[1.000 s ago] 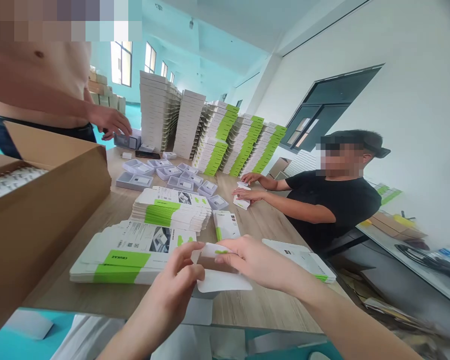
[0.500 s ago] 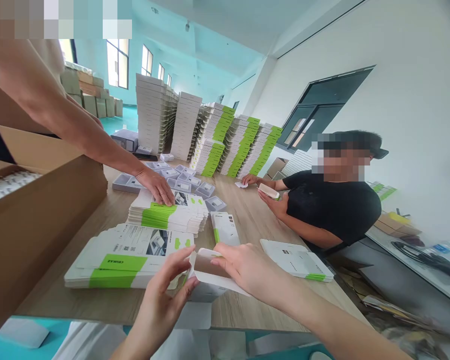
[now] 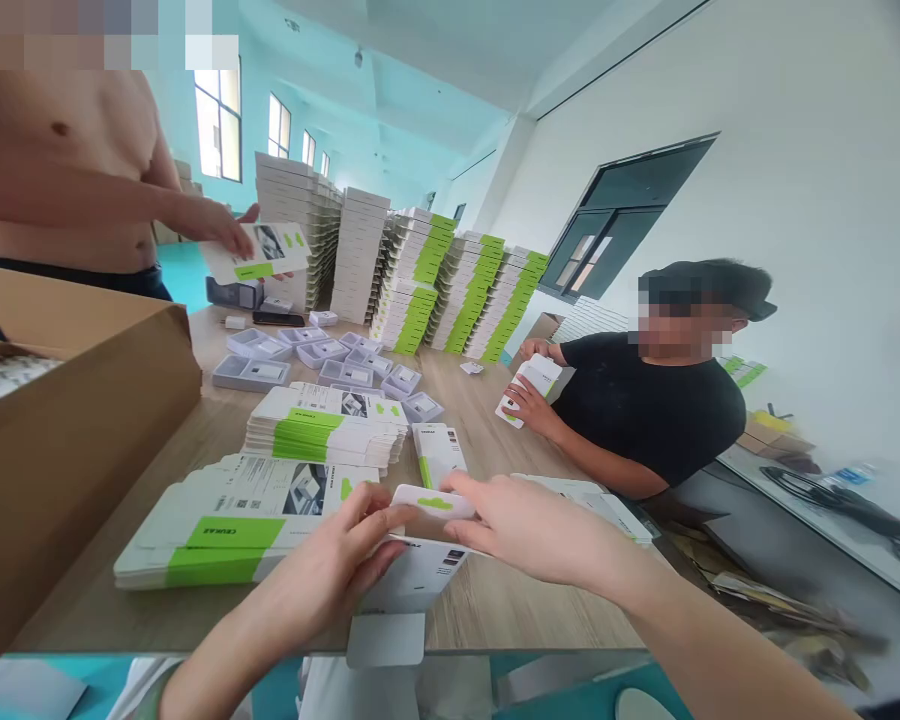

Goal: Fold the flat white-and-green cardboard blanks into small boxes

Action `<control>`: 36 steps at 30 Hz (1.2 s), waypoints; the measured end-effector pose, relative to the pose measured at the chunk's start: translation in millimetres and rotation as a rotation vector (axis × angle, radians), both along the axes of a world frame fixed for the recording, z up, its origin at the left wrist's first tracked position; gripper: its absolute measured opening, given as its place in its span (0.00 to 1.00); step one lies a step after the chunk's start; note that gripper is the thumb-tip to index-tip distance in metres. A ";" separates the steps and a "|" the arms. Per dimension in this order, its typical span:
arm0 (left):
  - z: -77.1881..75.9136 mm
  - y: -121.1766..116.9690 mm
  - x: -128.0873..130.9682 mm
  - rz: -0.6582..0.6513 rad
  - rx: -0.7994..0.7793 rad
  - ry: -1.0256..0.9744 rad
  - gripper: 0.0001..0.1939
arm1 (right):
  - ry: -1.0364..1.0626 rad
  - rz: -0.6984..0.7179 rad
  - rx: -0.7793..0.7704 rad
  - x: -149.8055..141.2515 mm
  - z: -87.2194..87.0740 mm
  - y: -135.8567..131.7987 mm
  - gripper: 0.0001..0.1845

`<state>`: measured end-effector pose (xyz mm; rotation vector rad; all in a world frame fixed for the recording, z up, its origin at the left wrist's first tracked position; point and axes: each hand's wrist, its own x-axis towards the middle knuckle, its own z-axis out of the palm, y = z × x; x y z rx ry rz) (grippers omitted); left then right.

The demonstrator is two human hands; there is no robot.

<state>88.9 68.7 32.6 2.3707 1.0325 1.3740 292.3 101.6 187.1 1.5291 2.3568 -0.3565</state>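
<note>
Near the table's front edge, an unfolded white carton (image 3: 416, 575) with its upper end open is between my hands. My left hand (image 3: 349, 545) grips its left side, thumb and fingers bent around the edge. At the upper right, my right hand (image 3: 499, 520) pinches the hang-tab flap, which has a green-edged cutout. A bottom flap sticks out toward me past the table edge. To the left lies a stack of flat white and green cartons (image 3: 217, 545), with a second stack (image 3: 322, 425) behind it. A white carton (image 3: 439, 455) lies just beyond my hands.
Several plastic trays (image 3: 345, 375) with small parts lie mid-table. Tall stacks of boxes (image 3: 427, 260) rise behind. A large cardboard box (image 3: 97, 420) stands left. One co-worker (image 3: 637, 400) handles a carton at right; another person (image 3: 67, 180) holds flat cartons at left. More cartons (image 3: 607, 500) lie right.
My hands have turned the carton so its printed face and hang tab show. The person at left has lifted flat cartons off the rear stack. The co-worker at right has tilted a carton upright.
</note>
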 end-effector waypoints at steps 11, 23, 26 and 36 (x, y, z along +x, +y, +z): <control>7.7 -1.2 1.9 0.033 0.064 0.149 0.28 | 0.167 -0.204 0.260 6.4 -32.3 -21.7 0.16; 7.8 -8.1 1.6 0.057 0.114 0.199 0.31 | 0.998 -0.320 0.648 36.9 -126.5 -35.1 0.23; 12.6 -9.2 2.1 0.050 0.091 0.197 0.30 | 1.202 -0.481 0.405 28.8 -128.5 -36.2 0.29; -16.4 -12.6 26.7 0.206 0.015 -0.057 0.25 | 1.614 -0.689 0.149 9.3 -133.5 -46.9 0.41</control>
